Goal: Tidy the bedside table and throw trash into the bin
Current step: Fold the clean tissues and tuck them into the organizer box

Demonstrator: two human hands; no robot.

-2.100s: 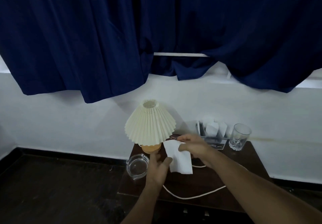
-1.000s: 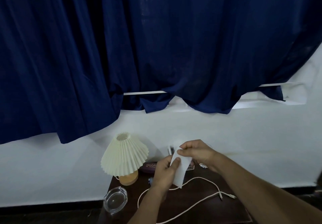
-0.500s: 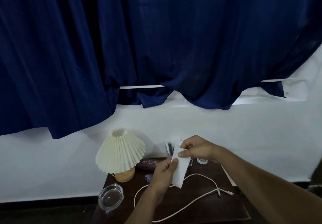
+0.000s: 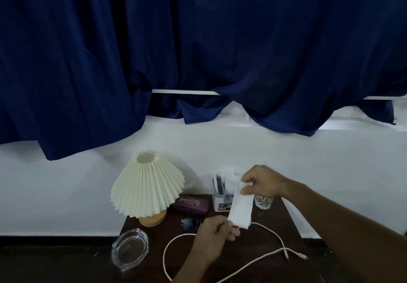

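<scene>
1. Head view: a small dark bench point(image 4: 259, 267) stands against a white wall point(image 4: 66, 183), under a big blue curtain point(image 4: 198, 51).
2. The left hand point(image 4: 214, 236) and the right hand point(image 4: 263, 182) hold a white folded paper point(image 4: 240, 210) up in the air over the middle of the bench.
3. The right hand pinches the top end of the paper with closed fingers. The left hand pinches the bottom end, and its fingers are curled in tight too.
4. A lamp point(image 4: 147, 189) with a pale pleated shade stands at the back left corner of the bench.
5. A clear glass ashtray point(image 4: 130, 249) sits at the left edge, and part of it hangs over the side.
6. A dark red glasses case point(image 4: 190, 202) lies near the back edge, just beside the lamp.
7. Dark sunglasses point(image 4: 191, 224) lie in front of the case. The left hand covers part of them.
8. A white holder point(image 4: 222, 192) with papers standing in it is at the back edge. The held paper and the right hand hide part of it.
9. A clear drinking glass point(image 4: 263, 203) stands near the back right corner. The right hand hides its top.
10. A white cable point(image 4: 259, 260) loops over the front half of the bench, and its ends lie near the right edge. The left arm covers some of it.
</scene>
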